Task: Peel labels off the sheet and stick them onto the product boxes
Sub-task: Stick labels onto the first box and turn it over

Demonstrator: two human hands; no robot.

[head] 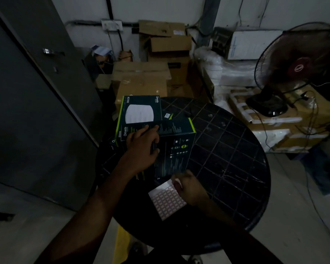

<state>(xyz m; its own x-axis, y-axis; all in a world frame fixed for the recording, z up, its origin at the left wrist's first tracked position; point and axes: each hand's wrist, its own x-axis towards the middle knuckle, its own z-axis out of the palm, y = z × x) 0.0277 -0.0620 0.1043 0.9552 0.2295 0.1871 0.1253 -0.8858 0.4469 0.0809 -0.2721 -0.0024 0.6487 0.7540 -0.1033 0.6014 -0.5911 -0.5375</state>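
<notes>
The fingers [152, 128] of the left hand [143, 141] lie stretched out along the top edge of the nearer product box [171, 149], while the thumb hooks down over its dark printed face, so the hand grips that upper corner. The box stands tilted on the round black table [227, 149], its back panel with small icons turned up toward me. Behind it, touching, lies a second product box [139, 109] with a white dome pictured on its lid. A small label [167, 115] shows on the dark surface just beside that lid.

The right hand [189, 187] rests on the far corner of the label sheet [166, 201], fingers curled in over the paper; the light is too dim to tell whether they pinch a label or only press the sheet. The sheet lies flat near the table's front edge, its grid of small labels facing up.

Cardboard cartons [141, 77] are heaped behind the table, and a standing fan [297, 67] sits to the right.
</notes>
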